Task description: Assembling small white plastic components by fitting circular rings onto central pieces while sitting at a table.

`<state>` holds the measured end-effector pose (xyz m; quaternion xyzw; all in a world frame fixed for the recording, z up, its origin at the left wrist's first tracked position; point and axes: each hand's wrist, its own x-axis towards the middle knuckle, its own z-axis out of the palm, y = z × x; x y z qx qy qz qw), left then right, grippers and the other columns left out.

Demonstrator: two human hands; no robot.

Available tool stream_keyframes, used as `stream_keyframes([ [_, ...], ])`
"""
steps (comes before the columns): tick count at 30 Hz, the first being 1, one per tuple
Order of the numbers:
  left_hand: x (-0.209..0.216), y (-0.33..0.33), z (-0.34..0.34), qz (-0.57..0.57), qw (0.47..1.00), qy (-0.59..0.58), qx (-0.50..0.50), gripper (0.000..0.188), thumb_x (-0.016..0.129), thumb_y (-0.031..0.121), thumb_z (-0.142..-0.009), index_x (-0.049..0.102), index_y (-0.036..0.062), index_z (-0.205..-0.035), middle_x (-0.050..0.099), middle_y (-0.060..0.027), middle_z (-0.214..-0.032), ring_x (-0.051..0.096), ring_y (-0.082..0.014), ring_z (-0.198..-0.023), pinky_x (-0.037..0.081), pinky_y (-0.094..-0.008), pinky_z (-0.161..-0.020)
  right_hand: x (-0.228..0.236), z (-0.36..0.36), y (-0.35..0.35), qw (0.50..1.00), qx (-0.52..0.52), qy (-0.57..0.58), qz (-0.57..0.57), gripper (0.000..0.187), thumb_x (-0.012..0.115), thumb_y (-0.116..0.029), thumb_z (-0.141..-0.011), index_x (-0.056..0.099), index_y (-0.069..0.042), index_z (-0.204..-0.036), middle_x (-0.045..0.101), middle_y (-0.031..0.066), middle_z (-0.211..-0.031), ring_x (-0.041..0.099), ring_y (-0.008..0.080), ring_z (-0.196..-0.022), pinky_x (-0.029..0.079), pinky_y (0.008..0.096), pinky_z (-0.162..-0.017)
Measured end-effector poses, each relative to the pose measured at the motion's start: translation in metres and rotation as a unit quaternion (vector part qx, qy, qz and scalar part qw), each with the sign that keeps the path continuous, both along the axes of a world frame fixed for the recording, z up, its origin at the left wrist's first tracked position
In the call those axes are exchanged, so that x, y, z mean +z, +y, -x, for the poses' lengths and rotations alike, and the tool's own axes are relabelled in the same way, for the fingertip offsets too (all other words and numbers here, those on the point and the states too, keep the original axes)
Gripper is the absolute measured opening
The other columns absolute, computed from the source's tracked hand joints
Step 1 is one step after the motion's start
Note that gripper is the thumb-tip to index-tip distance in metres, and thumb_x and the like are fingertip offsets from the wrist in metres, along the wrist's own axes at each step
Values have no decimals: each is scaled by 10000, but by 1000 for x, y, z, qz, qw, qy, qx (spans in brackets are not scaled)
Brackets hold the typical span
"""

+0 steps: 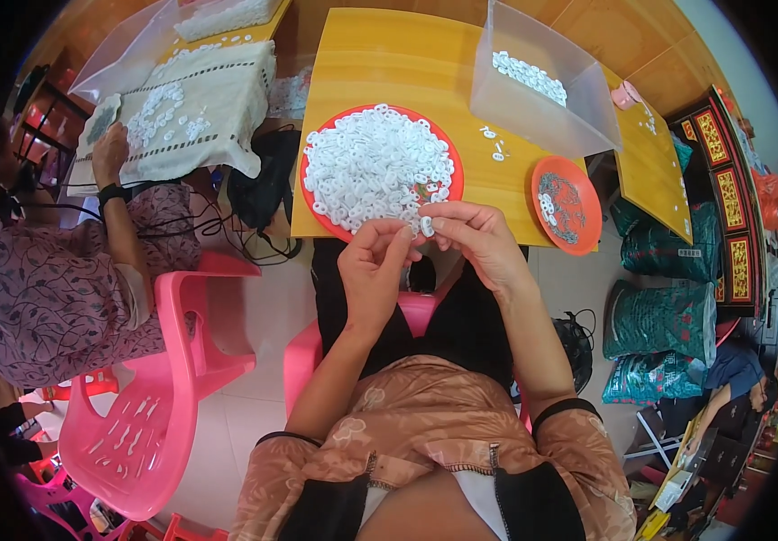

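My two hands meet just over the near rim of a red plate [458, 144], heaped with small white plastic pieces [375, 167]. Between thumb and fingers of my right hand [484, 242] is a small white oval plastic piece [426, 225] with dark holes. My left hand [374, 268] is closed in a pinch right beside it; whatever its fingertips hold is too small to make out. To the right, an orange plate [578, 236] carries small grey metal-looking bits [571, 206] and some white pieces [547, 207].
A clear plastic bin [533, 113] with white pieces stands at the back right of the yellow table [389, 45]. Several loose pieces [497, 156] lie before it. At left, another person's hand [111, 149] rests by a cloth-covered table [240, 90]. A pink chair [173, 379] and green sacks [659, 320] flank me.
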<state>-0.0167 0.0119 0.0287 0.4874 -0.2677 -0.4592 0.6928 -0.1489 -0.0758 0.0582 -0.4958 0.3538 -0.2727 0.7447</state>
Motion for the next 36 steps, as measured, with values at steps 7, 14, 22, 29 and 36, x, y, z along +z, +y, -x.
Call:
stream_keyframes([
  [7,6,0,2,-4,999,-43,14,88,585,62,-869,581,-6,-924,663,-64,-808,605,-73,-696,470,-193,-600,7,-5,8,994,-33,44,97,185,611,-33,-834,651,14,-1008,650,45,-832,561,62,-751,455,198,-683],
  [14,7,0,6,6,1000,-3,-10,91,583,71,-875,566,-1,-927,662,-73,-814,603,-80,-666,461,-190,-585,15,-7,11,983,-22,73,166,155,592,-6,-843,636,26,-988,654,59,-872,600,86,-785,474,216,-706],
  [22,-4,-3,-1,75,992,49,-87,197,568,87,-880,571,-8,-1052,635,-90,-965,588,-134,-880,446,-242,-775,20,-2,5,997,-10,-8,77,168,613,36,-810,545,-3,-959,647,65,-835,620,99,-767,492,220,-703],
  [29,-3,-10,-2,198,965,-132,-111,335,535,207,-904,571,-26,-1142,579,-122,-1151,522,-217,-1093,370,-322,-956,15,2,7,995,-14,-93,16,232,635,62,-780,455,-72,-837,618,30,-774,612,88,-762,482,207,-677],
  [36,-5,-10,7,196,963,-173,-64,312,533,193,-906,582,-30,-1119,604,-131,-1117,555,-219,-1051,401,-312,-923,14,6,7,994,-13,-106,5,256,627,75,-778,431,-88,-803,614,28,-774,603,83,-752,476,204,-666],
])
